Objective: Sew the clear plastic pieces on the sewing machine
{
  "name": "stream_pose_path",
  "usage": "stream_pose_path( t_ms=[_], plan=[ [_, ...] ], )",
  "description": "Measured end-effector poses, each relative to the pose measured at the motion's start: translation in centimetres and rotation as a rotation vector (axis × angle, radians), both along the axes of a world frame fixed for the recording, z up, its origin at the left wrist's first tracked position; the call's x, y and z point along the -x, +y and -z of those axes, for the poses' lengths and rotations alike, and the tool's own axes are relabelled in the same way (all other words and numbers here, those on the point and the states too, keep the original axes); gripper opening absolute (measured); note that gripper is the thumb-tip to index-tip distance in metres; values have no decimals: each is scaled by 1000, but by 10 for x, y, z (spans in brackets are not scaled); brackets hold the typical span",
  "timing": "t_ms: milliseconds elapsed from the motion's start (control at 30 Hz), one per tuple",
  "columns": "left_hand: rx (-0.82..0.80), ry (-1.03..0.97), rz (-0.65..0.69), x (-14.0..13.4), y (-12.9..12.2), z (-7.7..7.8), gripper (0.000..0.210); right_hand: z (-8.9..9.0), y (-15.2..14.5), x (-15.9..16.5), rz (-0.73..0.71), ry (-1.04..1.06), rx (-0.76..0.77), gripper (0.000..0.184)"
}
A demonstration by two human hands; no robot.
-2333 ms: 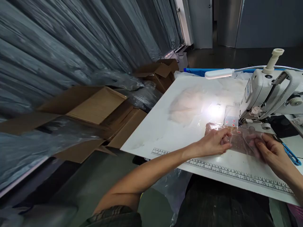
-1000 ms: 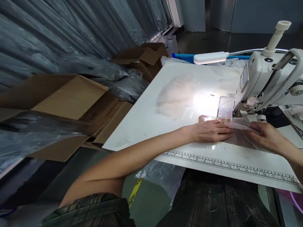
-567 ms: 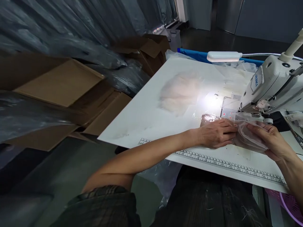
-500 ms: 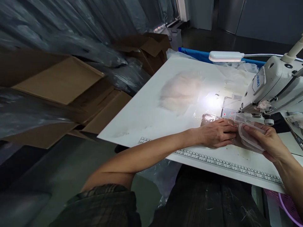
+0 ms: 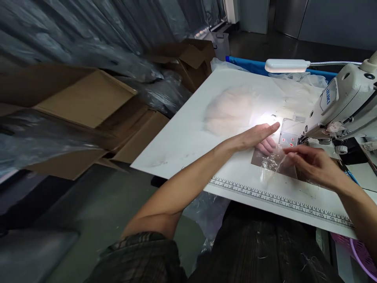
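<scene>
My left hand (image 5: 263,137) is over the white table top, its thumb stretched out and its fingers apart at the upper edge of a shiny clear plastic film (image 5: 272,158). Whether the fingertips lie on the film or under it, I cannot tell. Between thumb and fingertips, my right hand (image 5: 313,163) pinches the film's right edge. A flat brownish piece (image 5: 287,169) lies beneath the film and partly under my right hand. Just beyond, the white sewing machine (image 5: 338,104) has its presser foot (image 5: 302,139) above the metal needle plate (image 5: 288,135).
A white lamp (image 5: 287,65) lights the table (image 5: 176,145). A printed ruler (image 5: 277,198) runs along its front edge. Open cardboard boxes (image 5: 88,98) and plastic sheeting stand left. A purple basket (image 5: 363,255) sits low at the right.
My left hand has risen off the brownish piece and opened. My right hand has moved slightly left, from a bunched translucent piece to the clear film's edge. The view has shifted slightly.
</scene>
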State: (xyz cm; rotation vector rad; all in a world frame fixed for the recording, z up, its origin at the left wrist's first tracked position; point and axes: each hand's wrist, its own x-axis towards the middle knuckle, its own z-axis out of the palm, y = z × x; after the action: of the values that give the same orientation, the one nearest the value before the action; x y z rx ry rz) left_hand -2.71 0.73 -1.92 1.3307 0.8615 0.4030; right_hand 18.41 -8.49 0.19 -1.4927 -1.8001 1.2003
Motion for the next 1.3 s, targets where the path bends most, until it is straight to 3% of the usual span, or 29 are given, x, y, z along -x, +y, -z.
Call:
stream_pose_path(
  t_ms=[67,133,267,367,433,533,667,767,933,1067,1133,1200,1300],
  plan=[
    [-27,29,2,0,-1,0,70,5,-5,-20,105,-174,-163,38],
    [-60,52,10,1,-2,0,70,11,-13,-33,113,-294,-359,29],
    [-150,40,23,-3,-2,7,61,27,-32,-32,-159,-353,-762,27],
    [-254,119,-45,-12,-2,14,53,38,-38,-24,-350,-423,-896,29],
    [-383,167,-65,-19,2,17,43,43,-36,-22,-406,-479,-920,30],
    [-682,234,16,-33,17,17,27,46,-28,-25,-407,-548,-932,28],
    [-1201,564,138,-51,39,7,23,50,-15,-32,-350,-618,-947,29],
    [-1455,767,203,-61,39,-3,27,53,-11,-35,-330,-613,-916,30],
    [-1516,862,453,-74,31,-8,24,57,-11,-36,-296,-560,-885,32],
    [-1574,721,614,-77,51,1,28,59,-12,-37,-269,-490,-874,32],
    [-1596,596,608,-72,62,5,27,60,-11,-38,-257,-456,-863,31],
    [-1611,494,483,-63,62,8,29,62,-11,-39,-252,-440,-854,31],
    [-1632,357,355,-44,41,11,32,64,-12,-40,-244,-429,-829,36]
  ],
)
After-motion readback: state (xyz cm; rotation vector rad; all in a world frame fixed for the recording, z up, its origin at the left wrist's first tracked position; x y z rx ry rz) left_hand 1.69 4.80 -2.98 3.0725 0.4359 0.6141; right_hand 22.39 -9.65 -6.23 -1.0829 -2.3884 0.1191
